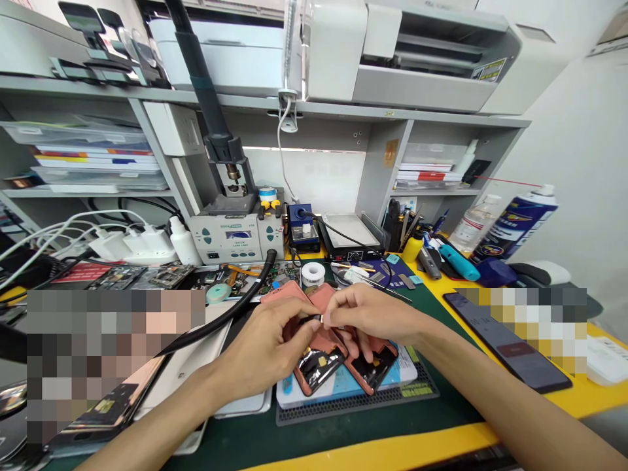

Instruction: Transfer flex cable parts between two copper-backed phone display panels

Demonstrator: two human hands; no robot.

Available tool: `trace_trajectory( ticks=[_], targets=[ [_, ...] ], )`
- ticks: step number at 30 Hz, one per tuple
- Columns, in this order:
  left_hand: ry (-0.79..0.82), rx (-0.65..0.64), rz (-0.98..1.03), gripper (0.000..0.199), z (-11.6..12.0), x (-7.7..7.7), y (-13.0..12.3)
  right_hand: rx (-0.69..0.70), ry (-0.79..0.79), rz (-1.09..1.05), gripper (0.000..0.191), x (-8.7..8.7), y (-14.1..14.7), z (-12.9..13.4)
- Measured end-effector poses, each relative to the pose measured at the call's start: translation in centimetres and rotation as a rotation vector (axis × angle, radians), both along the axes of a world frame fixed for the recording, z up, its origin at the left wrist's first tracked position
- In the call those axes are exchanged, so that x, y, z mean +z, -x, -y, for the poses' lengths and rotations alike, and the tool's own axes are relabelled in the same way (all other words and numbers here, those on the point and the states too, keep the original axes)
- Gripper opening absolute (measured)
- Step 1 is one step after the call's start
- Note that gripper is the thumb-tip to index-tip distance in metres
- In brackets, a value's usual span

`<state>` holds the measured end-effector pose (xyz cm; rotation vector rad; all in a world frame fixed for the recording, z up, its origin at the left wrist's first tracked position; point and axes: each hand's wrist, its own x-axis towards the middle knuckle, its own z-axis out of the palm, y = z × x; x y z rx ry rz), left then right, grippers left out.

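Note:
My left hand (272, 337) pinches a small dark strip (309, 318) between thumb and fingers. The thumb and forefinger of my right hand (370, 314) close on the strip's pale end, while its other fingers reach down over a phone frame. Two opened pink phone frames, a left one (314, 386) and a right one (373, 378), lie side by side under my hands with their black insides up. They rest on a blue and white flat box (343, 392), which sits on a dark perforated mat (314, 416). What exactly the strip is remains too small to tell.
A black hose (226, 320) arcs in from the left over a pale tablet (181, 379). Behind stand a rework station (230, 239), a solder spool (313, 275) and circuit boards. At right are a dark phone (505, 347), a spray can (515, 226) and a plastic bottle (473, 222).

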<state>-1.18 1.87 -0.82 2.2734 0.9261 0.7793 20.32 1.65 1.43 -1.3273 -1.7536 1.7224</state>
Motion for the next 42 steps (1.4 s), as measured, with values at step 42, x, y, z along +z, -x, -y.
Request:
trace_trajectory(
  ticks=[42],
  targets=[
    [-0.028, -0.008, -0.048, 0.023, -0.09, 0.18, -0.12, 0.002, -0.015, 0.03, 0.019, 0.55, 0.15, 0.22]
  ],
)
